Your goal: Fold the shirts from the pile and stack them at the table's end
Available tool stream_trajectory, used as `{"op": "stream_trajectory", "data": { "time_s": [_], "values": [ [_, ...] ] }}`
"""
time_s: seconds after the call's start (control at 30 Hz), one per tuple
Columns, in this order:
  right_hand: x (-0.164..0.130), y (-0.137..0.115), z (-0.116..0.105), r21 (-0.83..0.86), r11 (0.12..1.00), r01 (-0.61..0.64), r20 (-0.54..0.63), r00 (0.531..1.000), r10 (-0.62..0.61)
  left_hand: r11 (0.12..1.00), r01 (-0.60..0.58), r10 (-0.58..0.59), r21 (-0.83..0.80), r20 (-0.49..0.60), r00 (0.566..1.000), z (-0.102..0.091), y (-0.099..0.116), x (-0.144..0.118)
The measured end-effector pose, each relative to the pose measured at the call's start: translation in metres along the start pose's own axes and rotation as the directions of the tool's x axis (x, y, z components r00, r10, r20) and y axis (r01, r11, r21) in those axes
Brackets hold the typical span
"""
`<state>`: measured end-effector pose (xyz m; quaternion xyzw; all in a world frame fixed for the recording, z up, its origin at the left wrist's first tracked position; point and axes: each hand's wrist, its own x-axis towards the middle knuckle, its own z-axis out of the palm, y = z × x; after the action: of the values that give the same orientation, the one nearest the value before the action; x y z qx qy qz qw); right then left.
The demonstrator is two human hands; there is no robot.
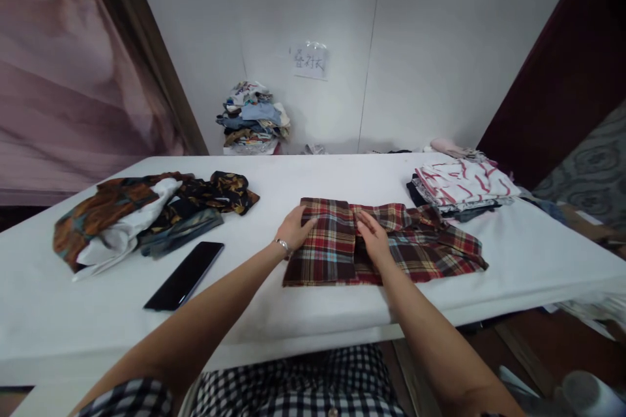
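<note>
A red, brown and cream plaid shirt lies lengthwise on the white table, its left part folded over into a flat, layered panel. At the panel's left edge, my left hand holds the cloth, with the thumb on top and the other fingers partly hidden. My right hand rests at the panel's right edge, fingers stretched out and touching the shirt. To the right of that hand, the collar and sleeve area spreads out, somewhat rumpled.
Left of the shirt lie a black phone and a loose heap of clothes. Folded garments are stacked at the right on the white table. Behind the table rises a tall clothes pile, near a paper sign on the wall.
</note>
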<state>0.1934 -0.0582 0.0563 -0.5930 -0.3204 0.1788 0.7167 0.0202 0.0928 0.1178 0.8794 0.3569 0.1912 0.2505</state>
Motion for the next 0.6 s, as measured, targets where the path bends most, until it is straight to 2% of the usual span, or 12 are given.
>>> {"op": "stream_trajectory", "data": {
  "time_s": [0.1, 0.2, 0.27, 0.3, 0.37, 0.43, 0.5, 0.53, 0.6],
  "values": [
    [-0.008, -0.011, 0.008, -0.207, 0.954, 0.216, 0.089, 0.975, -0.201, 0.992, 0.043, -0.053, 0.116, 0.080, 0.995, 0.020, -0.008, -0.013],
    [-0.015, -0.037, 0.019, -0.361, 0.813, 0.457, 0.223, 0.889, -0.400, 0.975, 0.041, -0.055, 0.218, 0.059, 0.997, 0.038, -0.008, -0.019],
    [-0.017, -0.055, 0.028, -0.447, 0.705, 0.551, 0.304, 0.834, -0.460, 0.968, 0.031, -0.041, 0.250, 0.034, 0.999, 0.046, -0.009, -0.018],
    [-0.018, -0.061, 0.033, -0.501, 0.656, 0.565, 0.339, 0.825, -0.452, 0.967, 0.024, -0.032, 0.254, 0.026, 0.999, 0.048, -0.010, -0.018],
    [-0.016, -0.063, 0.041, -0.622, 0.570, 0.536, 0.415, 0.844, -0.340, 0.970, 0.018, -0.023, 0.241, 0.018, 1.000, 0.050, -0.013, -0.016],
    [-0.012, -0.053, 0.046, -0.733, 0.494, 0.469, 0.485, 0.868, -0.105, 0.979, 0.032, -0.037, 0.199, 0.018, 0.999, 0.049, -0.016, -0.014],
    [-0.009, -0.037, 0.048, -0.802, 0.430, 0.415, 0.506, 0.854, 0.120, 0.991, 0.073, -0.074, 0.114, -0.002, 0.997, 0.044, -0.017, -0.011],
    [-0.008, -0.029, 0.048, -0.820, 0.408, 0.402, 0.505, 0.844, 0.183, 0.994, 0.095, -0.094, 0.054, -0.025, 0.995, 0.041, -0.018, -0.010],
    [-0.007, -0.019, 0.047, -0.834, 0.383, 0.397, 0.498, 0.841, 0.212, 0.982, 0.160, -0.168, -0.104, -0.072, 0.983, 0.031, -0.019, -0.005]
  ]
}}
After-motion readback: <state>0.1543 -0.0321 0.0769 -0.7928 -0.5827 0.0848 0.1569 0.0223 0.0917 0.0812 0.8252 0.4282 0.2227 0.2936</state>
